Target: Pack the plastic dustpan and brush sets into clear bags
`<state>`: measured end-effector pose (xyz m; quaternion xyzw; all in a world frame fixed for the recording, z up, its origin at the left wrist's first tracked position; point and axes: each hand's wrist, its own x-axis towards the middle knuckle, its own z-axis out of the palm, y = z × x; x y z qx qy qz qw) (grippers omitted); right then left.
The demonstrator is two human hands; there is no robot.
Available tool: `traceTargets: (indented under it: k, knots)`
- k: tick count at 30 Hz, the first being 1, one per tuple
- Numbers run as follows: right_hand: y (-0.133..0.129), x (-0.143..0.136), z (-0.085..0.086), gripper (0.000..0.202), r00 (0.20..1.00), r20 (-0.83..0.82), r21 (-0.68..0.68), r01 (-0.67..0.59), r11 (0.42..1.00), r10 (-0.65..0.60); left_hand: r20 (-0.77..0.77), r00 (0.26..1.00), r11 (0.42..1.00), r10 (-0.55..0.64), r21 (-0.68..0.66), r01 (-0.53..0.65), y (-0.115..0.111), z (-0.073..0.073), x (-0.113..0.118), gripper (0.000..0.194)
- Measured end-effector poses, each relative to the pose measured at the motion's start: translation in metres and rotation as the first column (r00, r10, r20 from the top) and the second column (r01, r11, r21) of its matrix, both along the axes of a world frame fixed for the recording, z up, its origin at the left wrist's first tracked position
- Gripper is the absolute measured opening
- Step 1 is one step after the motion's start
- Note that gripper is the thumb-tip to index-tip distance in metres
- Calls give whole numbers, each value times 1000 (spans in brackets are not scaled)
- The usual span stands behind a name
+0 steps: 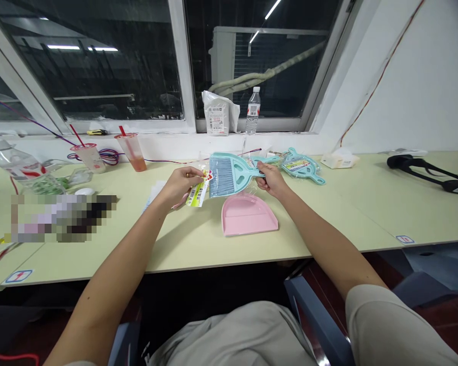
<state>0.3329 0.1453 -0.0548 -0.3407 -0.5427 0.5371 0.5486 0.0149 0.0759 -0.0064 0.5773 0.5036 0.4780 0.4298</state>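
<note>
A light-blue hand brush (223, 175) with grey-blue bristles is held above the table, handle toward the right. My right hand (272, 179) is closed around its handle. At the bristle end my left hand (181, 185) pinches a yellow-green and white label card (197, 194). Clear plastic film shows around the brush, and the card seems attached to it. Just below the brush, a pink dustpan (250, 216) lies on the table. Behind my right hand rests another light-blue brush and dustpan set (299, 165) with its own label. Something pink shows partly under my left hand.
The pale table (339, 213) runs under a window. Drink cups (132, 152), a large bottle (23, 168) and cables stand at the left. On the sill are a water bottle (253, 112) and a white package (217, 117). A tissue pack (340, 158) and black strapped headgear (431, 175) lie right.
</note>
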Motion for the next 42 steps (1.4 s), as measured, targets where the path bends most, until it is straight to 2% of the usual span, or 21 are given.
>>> traceTargets:
  k: [5,10,19,23,28,31,33,39,42]
  knots:
    - [0,-1,-1,49,1000,13,0,-6,1000,6,-26,999,999,-34,-19,34,-8,4,5,17]
    - [2,-1,-6,50,998,56,14,-43,999,42,-9,1000,1000,9,5,-9,-8,5,9,19]
    - [-1,-5,-6,51,996,61,5,-60,998,59,49,998,993,45,109,-51,7,-4,-2,23]
    - [-3,-7,-4,52,996,68,-1,-58,998,58,96,994,990,45,132,-57,6,-7,2,25]
    - [-6,-9,-3,53,997,66,1,-48,999,48,56,996,990,62,122,-69,0,-5,10,17]
    - [-6,-9,-2,52,997,58,2,-52,999,52,25,997,992,66,103,-68,-2,-4,9,24]
    - [-6,-8,-2,52,997,51,5,-51,999,51,12,997,990,76,123,-77,1,-6,8,26]
    - [-8,-10,-2,53,996,64,17,-61,998,59,83,990,958,113,256,-131,17,-25,7,15]
    - [-8,-11,-1,53,996,61,21,-67,998,66,75,987,935,141,319,-158,20,-27,7,14]
